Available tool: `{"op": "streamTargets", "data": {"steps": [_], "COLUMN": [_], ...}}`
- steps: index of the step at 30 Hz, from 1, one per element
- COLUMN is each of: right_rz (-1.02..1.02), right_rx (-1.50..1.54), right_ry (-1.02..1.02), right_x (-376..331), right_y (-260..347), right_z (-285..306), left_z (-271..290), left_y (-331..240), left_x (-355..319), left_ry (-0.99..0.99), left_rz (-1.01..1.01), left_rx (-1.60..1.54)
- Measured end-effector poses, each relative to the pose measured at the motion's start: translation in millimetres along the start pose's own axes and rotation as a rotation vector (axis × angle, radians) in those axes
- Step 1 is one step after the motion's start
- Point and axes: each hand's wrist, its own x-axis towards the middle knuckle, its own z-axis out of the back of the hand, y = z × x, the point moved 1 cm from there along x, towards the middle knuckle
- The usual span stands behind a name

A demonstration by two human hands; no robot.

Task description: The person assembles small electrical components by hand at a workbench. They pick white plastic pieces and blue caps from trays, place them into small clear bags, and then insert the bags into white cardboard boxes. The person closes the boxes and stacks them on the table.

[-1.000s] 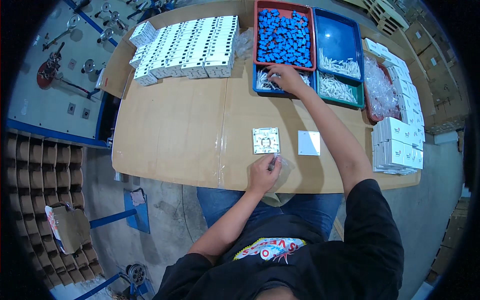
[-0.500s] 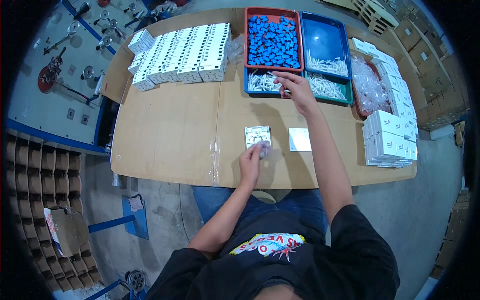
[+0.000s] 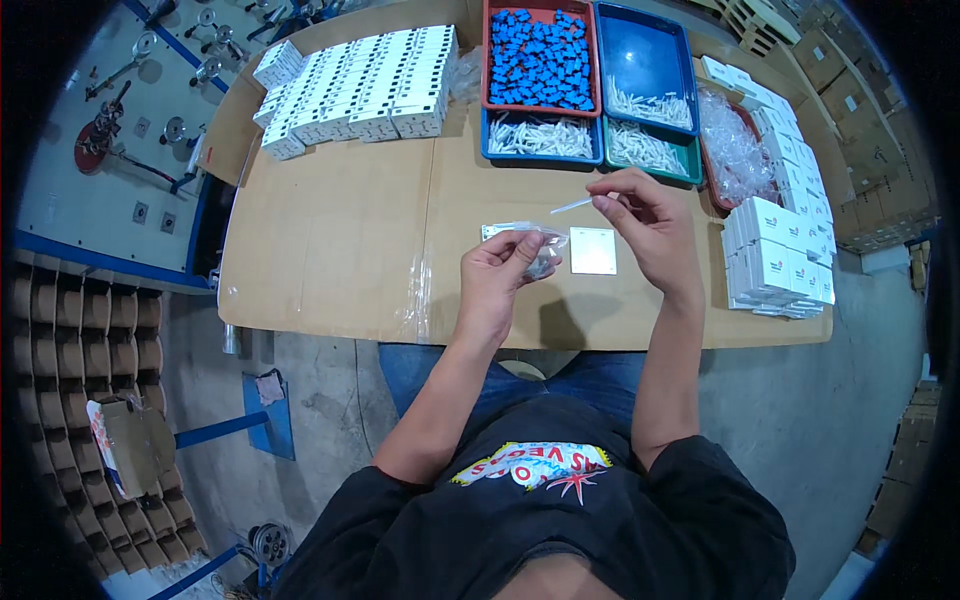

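My left hand [image 3: 497, 274] is closed on a small clear plastic bag [image 3: 548, 254], held just above the cardboard-covered table. Partly hidden behind that hand lies a white electrical fitting [image 3: 492, 231], only its far edge showing. My right hand [image 3: 648, 222] pinches a thin white stick-like piece [image 3: 571, 206], which points left toward the bag without touching it. A flat white square plate [image 3: 593, 251] rests on the cardboard between my two hands.
Beyond my hands stand a red tray [image 3: 487, 60] of small blue parts, a blue tray [image 3: 545, 160] and a green tray [image 3: 690, 170] of white pieces. White boxed units [image 3: 370, 90] fill the far left; stacked white plates [image 3: 775, 260] and clear bags [image 3: 735, 150] are at right.
My right hand has come back from the trays toward me with the white piece. My left hand has lifted the bag, which now opens toward the right.
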Motion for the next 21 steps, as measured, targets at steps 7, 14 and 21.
{"op": "streamTargets", "data": {"steps": [7, 14, 21], "right_rz": [-0.046, -0.042, -0.062], "right_rx": [-0.062, -0.057, -0.085], "right_ry": [0.039, 0.066, 0.117], "right_x": [-9.6, -15.4, -18.5], "right_y": [5.1, 9.6, 12.7], "right_z": [6.0, 10.0, 7.3], "left_z": [-3.2, -5.4, -8.8], "left_y": [1.5, 3.0, 4.6], "left_x": [-6.8, -10.4, -13.0], "left_ry": [0.005, -0.019, -0.02], "left_rz": [-0.097, -0.12, -0.137], "left_rx": [0.109, 0.199, 0.182]}}
